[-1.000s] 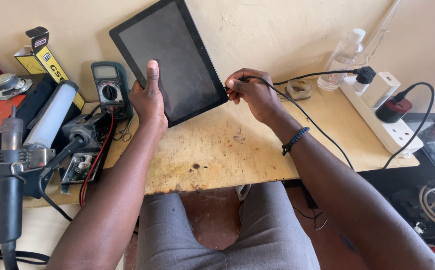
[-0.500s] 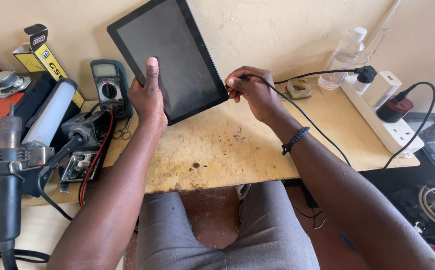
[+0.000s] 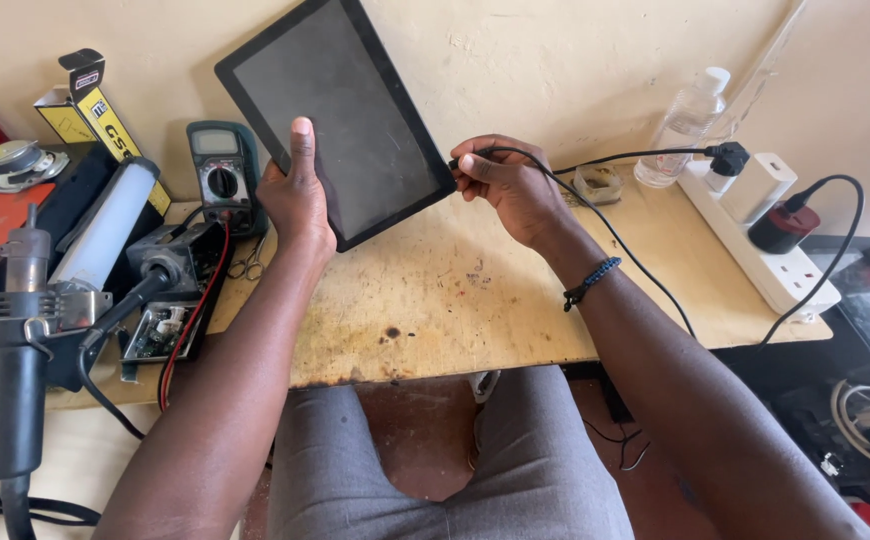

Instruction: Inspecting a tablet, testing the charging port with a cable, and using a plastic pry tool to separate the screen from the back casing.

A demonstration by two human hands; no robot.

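Tablet (image 3: 340, 120) gripped at lower edge by left hand (image 3: 298, 195), thumb laid on dark glass, held tilted above bench. Cable plug (image 3: 460, 160) pinched by right hand (image 3: 510, 185) at tablet's lower right corner. Tablet judged rigid, thin, slippery, fragile; best held by edges. Cable limp.

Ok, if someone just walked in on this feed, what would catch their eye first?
First the dark tablet, held tilted above the worn wooden bench by the left hand, screen blank. Next the right hand pinching a black cable at the tablet's right edge; the cable's other end meets a plug on the white power strip on the right. A multimeter sits just left of the tablet.
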